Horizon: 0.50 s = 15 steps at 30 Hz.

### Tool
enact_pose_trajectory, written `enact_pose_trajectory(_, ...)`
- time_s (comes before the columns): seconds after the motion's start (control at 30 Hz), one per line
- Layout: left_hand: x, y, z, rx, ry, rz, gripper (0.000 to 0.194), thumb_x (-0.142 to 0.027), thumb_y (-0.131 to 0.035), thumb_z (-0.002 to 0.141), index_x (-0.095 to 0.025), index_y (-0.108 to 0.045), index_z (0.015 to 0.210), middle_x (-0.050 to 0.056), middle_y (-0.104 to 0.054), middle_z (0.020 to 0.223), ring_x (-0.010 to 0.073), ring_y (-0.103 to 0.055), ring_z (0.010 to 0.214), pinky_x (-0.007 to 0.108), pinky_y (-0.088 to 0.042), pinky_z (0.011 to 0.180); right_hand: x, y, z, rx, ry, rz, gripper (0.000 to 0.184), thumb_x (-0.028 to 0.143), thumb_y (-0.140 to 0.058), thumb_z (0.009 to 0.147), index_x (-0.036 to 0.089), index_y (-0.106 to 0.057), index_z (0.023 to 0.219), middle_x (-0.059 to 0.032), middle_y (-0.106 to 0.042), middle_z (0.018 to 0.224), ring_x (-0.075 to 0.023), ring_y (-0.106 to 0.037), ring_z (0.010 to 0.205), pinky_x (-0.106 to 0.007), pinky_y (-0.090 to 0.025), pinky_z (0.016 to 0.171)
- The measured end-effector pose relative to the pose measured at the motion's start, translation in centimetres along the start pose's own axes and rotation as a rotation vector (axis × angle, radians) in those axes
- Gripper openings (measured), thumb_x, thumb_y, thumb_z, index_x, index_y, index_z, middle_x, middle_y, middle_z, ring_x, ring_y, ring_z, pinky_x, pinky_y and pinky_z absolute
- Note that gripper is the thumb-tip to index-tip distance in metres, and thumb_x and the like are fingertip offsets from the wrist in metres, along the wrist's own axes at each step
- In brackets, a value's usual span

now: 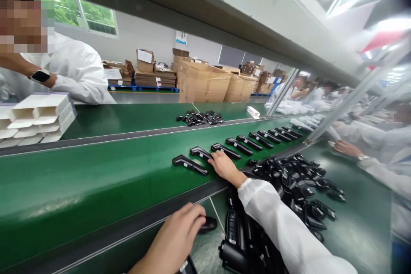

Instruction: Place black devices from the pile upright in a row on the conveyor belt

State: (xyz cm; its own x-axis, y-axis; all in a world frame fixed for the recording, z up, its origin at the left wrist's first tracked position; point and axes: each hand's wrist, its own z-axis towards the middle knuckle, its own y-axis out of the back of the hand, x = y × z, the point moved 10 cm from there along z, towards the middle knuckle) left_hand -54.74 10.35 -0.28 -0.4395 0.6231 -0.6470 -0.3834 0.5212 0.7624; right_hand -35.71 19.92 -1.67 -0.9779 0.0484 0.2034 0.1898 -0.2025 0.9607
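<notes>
My right hand reaches onto the green conveyor belt, its fingertips touching a black handheld device in a row of several such devices laid along the belt. The fingers look loosely curled on it. My left hand rests near the belt's front rail, its fingers closed over a small black part. A heap of the same black devices lies on the bench just right of my right arm.
Across the belt a person in a white coat leans by stacked white trays. A small pile of black parts sits on the far belt. Other workers' hands are at right. Cardboard boxes stand behind.
</notes>
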Motion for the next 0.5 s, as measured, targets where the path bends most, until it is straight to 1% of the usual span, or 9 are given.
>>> enact_pose_trajectory(0.07, 1.1, 2.4, 0.1, -0.152, 0.000, -0.094, 0.025, -0.026, -0.035, 0.100, -0.026, -0.059, 0.106, 0.003, -0.063, 0.105, 0.0177, -0.063, 0.097, 0.027, -0.050, 0.086, 0.4, 2.1, -0.8, -0.076, -0.037, 0.112, 0.037, 0.033, -0.049, 0.097, 0.010, -0.059, 0.123, -0.0204, -0.059, 0.118, -0.0322, -0.051, 0.116, -0.048, -0.039, 0.101)
enact_pose_trajectory(0.1, 1.3, 3.4, 0.0, -0.218, -0.033, -0.093, 0.027, -0.024, -0.034, 0.100, -0.026, -0.058, 0.111, 0.004, -0.062, 0.110, 0.0176, -0.062, 0.100, 0.027, -0.050, 0.088, 0.7, 2.8, -1.6, -0.082, -0.058, 0.247, 0.040, 0.038, -0.048, 0.097, 0.013, -0.057, 0.128, -0.0189, -0.058, 0.121, -0.0309, -0.051, 0.117, -0.047, -0.040, 0.101)
enact_pose_trajectory(0.13, 1.2, 4.1, -0.2, -0.273, -0.084, -0.056, 0.030, -0.021, -0.032, 0.099, -0.026, -0.058, 0.114, 0.005, -0.061, 0.114, 0.0180, -0.062, 0.103, 0.027, -0.050, 0.089, 1.3, 3.0, -2.5, -0.037, -0.078, 0.433, 0.043, 0.043, -0.046, 0.098, 0.015, -0.057, 0.129, -0.0168, -0.060, 0.121, -0.0286, -0.053, 0.115, -0.045, -0.043, 0.098)
enact_pose_trajectory(0.17, 0.9, 4.5, -0.5, -0.315, -0.147, 0.009, 0.034, -0.017, -0.030, 0.098, -0.026, -0.058, 0.116, 0.006, -0.061, 0.115, 0.0186, -0.062, 0.104, 0.028, -0.050, 0.090, 2.3, 2.5, -3.5, 0.064, -0.091, 0.648, 0.045, 0.047, -0.044, 0.098, 0.017, -0.059, 0.128, -0.0147, -0.062, 0.119, -0.0261, -0.057, 0.109, -0.042, -0.047, 0.093)
enact_pose_trajectory(0.23, -0.3, 4.5, -1.1, -0.360, -0.292, 0.189, 0.041, -0.011, -0.028, 0.096, -0.025, -0.060, 0.117, 0.008, -0.063, 0.114, 0.0215, -0.062, 0.105, 0.033, -0.052, 0.090, 5.7, 0.8, -6.0, 0.366, -0.086, 1.042, 0.049, 0.054, -0.050, 0.093, 0.017, -0.064, 0.121, -0.0112, -0.066, 0.109, -0.0218, -0.063, 0.095, -0.035, -0.052, 0.079)
enact_pose_trajectory(0.3, -1.7, 3.9, -1.7, -0.386, -0.426, 0.360, 0.042, -0.008, -0.029, 0.096, -0.023, -0.062, 0.117, 0.009, -0.066, 0.111, 0.0248, -0.063, 0.107, 0.038, -0.052, 0.092, 8.7, 0.3, -8.1, 0.569, -0.072, 1.283, 0.047, 0.053, -0.063, 0.085, 0.015, -0.068, 0.113, -0.0082, -0.068, 0.099, -0.0185, -0.064, 0.085, -0.032, -0.052, 0.073)
enact_pose_trajectory(0.4, -3.1, 3.3, -2.0, -0.360, -0.553, 0.434, 0.041, -0.006, -0.032, 0.096, -0.020, -0.060, 0.122, 0.010, -0.068, 0.116, 0.0245, -0.062, 0.112, 0.040, -0.049, 0.101, 9.7, 0.3, -8.9, 0.662, -0.057, 1.355, 0.040, 0.041, -0.078, 0.075, 0.016, -0.071, 0.105, -0.0036, -0.068, 0.091, -0.0151, -0.063, 0.082, -0.030, -0.051, 0.080)
enact_pose_trajectory(0.47, -3.0, 3.7, -1.8, -0.312, -0.515, 0.381, 0.040, -0.007, -0.036, 0.095, -0.020, -0.058, 0.126, 0.010, -0.062, 0.128, 0.0250, -0.056, 0.123, 0.041, -0.044, 0.108, 8.5, 0.0, -8.4, 0.672, -0.034, 1.213, 0.034, 0.036, -0.078, 0.074, 0.017, -0.070, 0.102, -0.0027, -0.068, 0.089, -0.0156, -0.063, 0.081, -0.032, -0.051, 0.082)
enact_pose_trajectory(0.5, -2.7, 3.9, -1.7, -0.273, -0.468, 0.351, 0.039, -0.010, -0.040, 0.094, -0.021, -0.057, 0.128, 0.011, -0.058, 0.134, 0.0267, -0.050, 0.129, 0.043, -0.041, 0.110, 7.2, 0.0, -7.7, 0.605, -0.022, 1.079, 0.030, 0.033, -0.075, 0.077, 0.017, -0.070, 0.101, -0.0031, -0.068, 0.091, -0.0167, -0.063, 0.082, -0.033, -0.051, 0.082)
